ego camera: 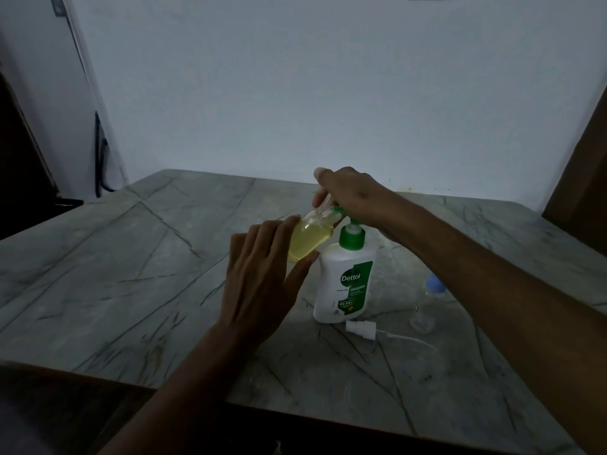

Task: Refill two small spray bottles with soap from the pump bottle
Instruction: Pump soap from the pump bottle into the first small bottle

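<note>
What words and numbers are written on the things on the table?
"Dettol" on the white pump bottle.
"ORIGINAL" below it on the same label.
"99.99%" lower on the label, only just readable.
The other small print there is too blurred to read.
The spray bottles show no writing.

arms: 2 bare forearms in view, no sleeve on either as far as the frame reaches
left hand (pixel 262 277): bare; no ring, glove or band seen
right hand (pixel 348 192): bare; no ring or glove seen
wrists: both uncovered; no watch or bracelet shows
nails: short where the dim light lets them be seen
lighting: dim, so fine marks on the hands cannot be told
</note>
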